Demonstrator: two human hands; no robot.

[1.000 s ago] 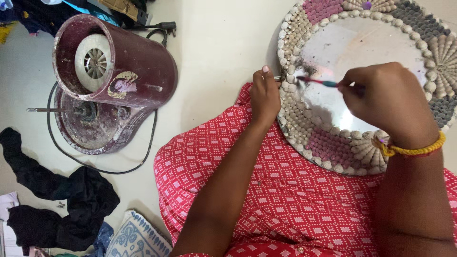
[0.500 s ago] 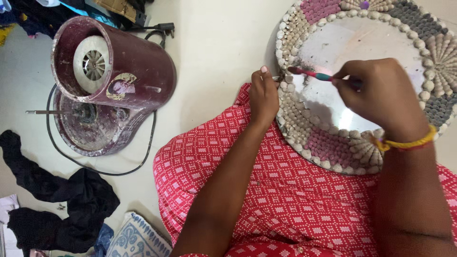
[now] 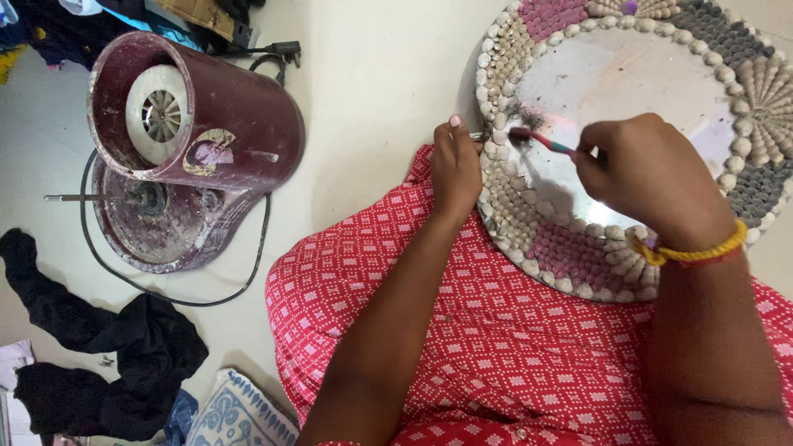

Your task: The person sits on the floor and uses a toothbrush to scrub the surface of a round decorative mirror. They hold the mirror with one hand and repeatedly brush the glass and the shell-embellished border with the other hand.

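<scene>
**Brushing the rim of a shell-framed mirror: risks and surroundings**

The round mirror, framed in rows of small shells, rests tilted on the person's lap, on red patterned cloth, and fills the 1 to 3 o'clock part of the view. The left hand has its fingers closed on the frame's edge at the mirror's 9 o'clock. The right hand grips a toothbrush with closed fingers; the bristles touch the glass just inside the shell border, beside a dark smudge. Judged risks: hard strokes may loosen glued shells or scratch the glass, and a slack left-hand hold may let the mirror slide off the lap. At 9 to 10 o'clock a maroon cylindrical appliance lies tipped on its base, its black cord looping over the floor. Dark cloth lies at 8 o'clock. Nothing stands between brush and frame
</scene>
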